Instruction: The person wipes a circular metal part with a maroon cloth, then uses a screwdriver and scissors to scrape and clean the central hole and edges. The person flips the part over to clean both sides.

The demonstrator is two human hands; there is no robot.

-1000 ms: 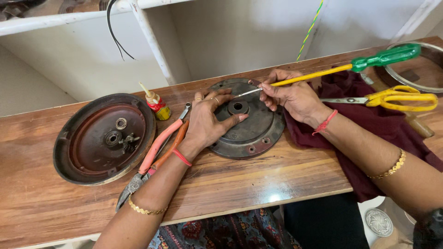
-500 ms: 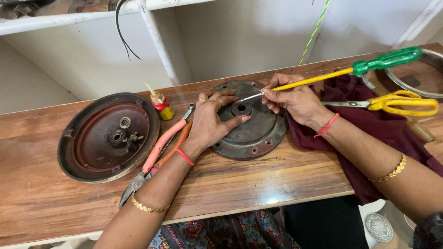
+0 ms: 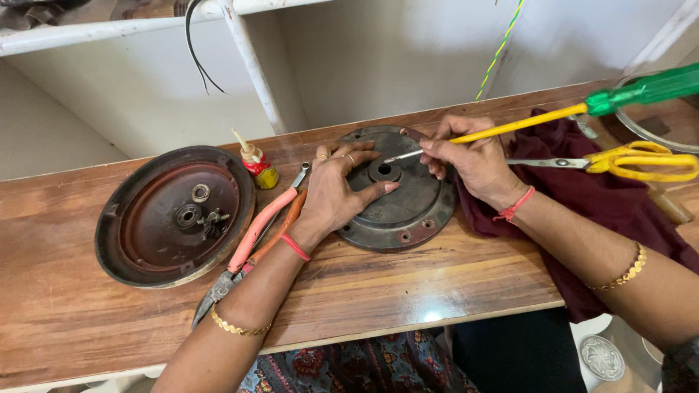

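On counter point(image 3: 109, 327): round metal plate point(image 3: 408, 211), centre, pinned flat under spread left hand point(image 3: 335, 193). Right hand point(image 3: 470, 156) closed around screwdriver point(image 3: 524, 124), tip at plate hub. Left of plate: pliers point(image 3: 247, 244), small bottle point(image 3: 256, 164), dish-shaped cover point(image 3: 175, 215). Right: scissors point(image 3: 626, 160) upon maroon cloth point(image 3: 604, 196).

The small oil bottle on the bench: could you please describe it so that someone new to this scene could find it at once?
Start at the long wooden workbench and find the two round metal covers on it. The oil bottle stands upright near the back edge, between the reddish dish-shaped cover and the dark flat cover under the left hand. It is the only yellow bottle, with a red band and a thin pointed nozzle.
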